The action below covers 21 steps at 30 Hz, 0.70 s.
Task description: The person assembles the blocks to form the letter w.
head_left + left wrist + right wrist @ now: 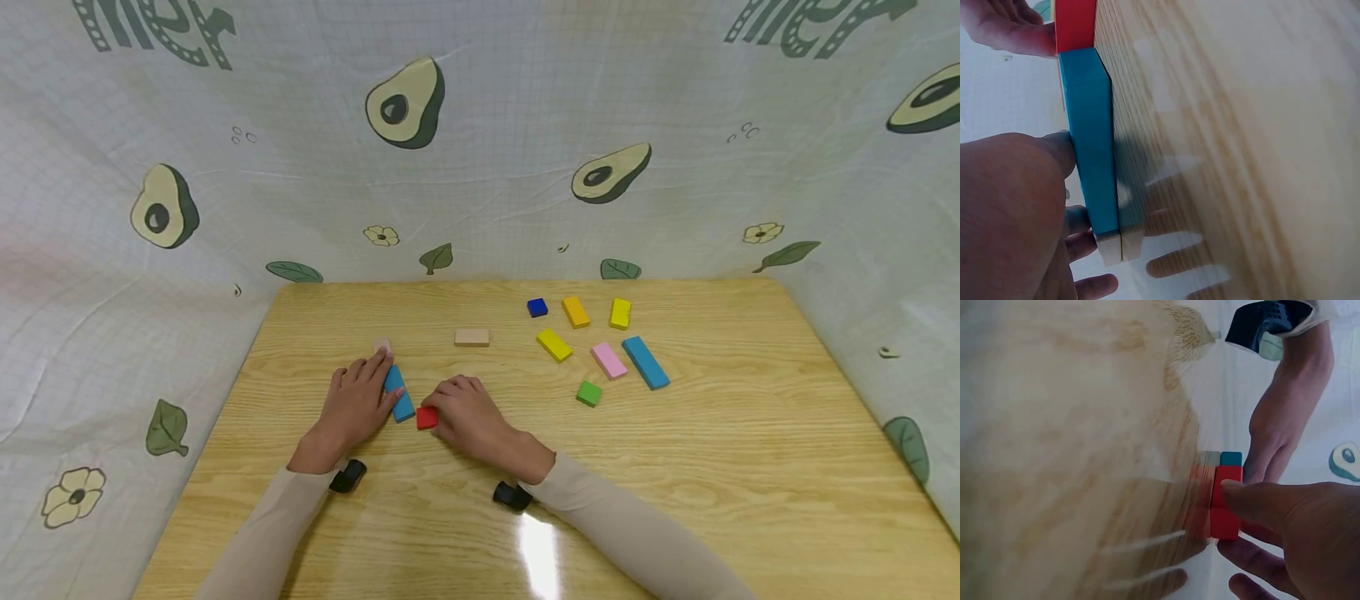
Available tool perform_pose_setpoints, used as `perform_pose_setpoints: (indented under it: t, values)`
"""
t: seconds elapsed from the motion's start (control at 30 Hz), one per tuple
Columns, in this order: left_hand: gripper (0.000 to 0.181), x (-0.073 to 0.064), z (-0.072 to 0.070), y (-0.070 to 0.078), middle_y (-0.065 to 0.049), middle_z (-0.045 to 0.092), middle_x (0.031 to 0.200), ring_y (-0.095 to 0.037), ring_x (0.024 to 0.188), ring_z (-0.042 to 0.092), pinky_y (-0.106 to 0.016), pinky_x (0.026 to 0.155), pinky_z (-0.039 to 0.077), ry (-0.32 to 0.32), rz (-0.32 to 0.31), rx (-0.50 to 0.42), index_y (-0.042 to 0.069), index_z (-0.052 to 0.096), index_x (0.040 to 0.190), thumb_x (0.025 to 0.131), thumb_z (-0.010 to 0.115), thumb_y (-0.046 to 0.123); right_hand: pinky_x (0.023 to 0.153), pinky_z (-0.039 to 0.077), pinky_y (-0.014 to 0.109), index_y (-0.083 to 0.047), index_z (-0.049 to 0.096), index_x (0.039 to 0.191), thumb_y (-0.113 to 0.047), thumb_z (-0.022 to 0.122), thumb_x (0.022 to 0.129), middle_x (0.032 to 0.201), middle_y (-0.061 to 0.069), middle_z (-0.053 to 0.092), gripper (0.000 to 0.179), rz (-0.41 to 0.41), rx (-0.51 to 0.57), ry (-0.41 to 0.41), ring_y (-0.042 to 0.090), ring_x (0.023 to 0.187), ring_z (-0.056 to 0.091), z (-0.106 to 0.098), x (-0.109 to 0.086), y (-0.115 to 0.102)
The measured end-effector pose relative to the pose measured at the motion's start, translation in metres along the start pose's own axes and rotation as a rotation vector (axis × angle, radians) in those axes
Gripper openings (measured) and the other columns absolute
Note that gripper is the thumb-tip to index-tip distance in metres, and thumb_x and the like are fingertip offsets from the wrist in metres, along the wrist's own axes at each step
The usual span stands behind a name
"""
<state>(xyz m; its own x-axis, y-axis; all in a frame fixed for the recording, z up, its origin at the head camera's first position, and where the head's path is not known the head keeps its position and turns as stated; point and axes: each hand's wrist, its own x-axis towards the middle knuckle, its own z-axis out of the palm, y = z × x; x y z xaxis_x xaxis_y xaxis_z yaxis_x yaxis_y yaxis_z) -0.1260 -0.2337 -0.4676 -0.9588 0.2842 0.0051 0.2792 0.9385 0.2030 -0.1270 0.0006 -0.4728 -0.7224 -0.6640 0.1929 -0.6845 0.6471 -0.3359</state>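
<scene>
My left hand [358, 402] lies over a long blue block [399, 393], its thumb touching the block's top. The extended index fingertip rests at a small pale pink block [382, 345] against the blue block's far end. In the left wrist view, the thumb [1060, 150] presses the blue block [1088, 144] and the other fingers reach past the pale piece [1108, 248]. My right hand [474, 418] pinches a red block [426, 418] between thumb and fingers, close to the blue block's near end. From the right wrist, the red block [1225, 523] overlaps the blue one.
A beige block [472, 337] lies at mid-table. Further right sit several loose blocks: dark blue [537, 307], orange [576, 312], yellow [554, 345], pink [609, 361], green [588, 393] and long blue [646, 362]. A printed cloth [495, 200] hangs around the wooden table [735, 467].
</scene>
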Motion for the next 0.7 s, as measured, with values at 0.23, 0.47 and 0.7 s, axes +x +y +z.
perform_pose_setpoints:
  t: [0.23,0.47,0.7]
  values:
    - [0.066,0.001,0.001,0.001,-0.023,0.036,0.168,-0.05,0.148,0.037,-0.068,0.117,0.03,-0.016,-0.014,0.008,-0.003,0.039,0.162,0.11,0.058,0.033,0.107,0.045,0.047,-0.012,0.076,0.126,-0.023,0.083,0.095,0.125,0.005,0.071,0.034,0.044,0.054,0.001,0.028,0.12,0.06,-0.011,-0.007,0.011]
    - [0.065,0.0,0.0,0.001,-0.023,0.037,0.167,-0.051,0.146,0.038,-0.068,0.116,0.031,-0.012,-0.005,-0.001,-0.003,0.04,0.161,0.11,0.059,0.032,0.109,0.043,0.055,-0.007,0.072,0.132,-0.017,0.083,0.094,0.129,0.01,0.068,0.041,0.125,0.135,0.037,0.035,0.123,0.059,-0.026,-0.012,0.034]
    - [0.065,0.0,0.0,0.001,-0.022,0.036,0.168,-0.05,0.148,0.037,-0.068,0.117,0.03,-0.02,-0.011,0.003,-0.002,0.039,0.162,0.11,0.058,0.033,0.107,0.044,0.058,-0.003,0.067,0.138,-0.016,0.083,0.094,0.14,0.017,0.064,0.048,0.204,0.141,0.071,0.04,0.128,0.057,-0.036,-0.008,0.064]
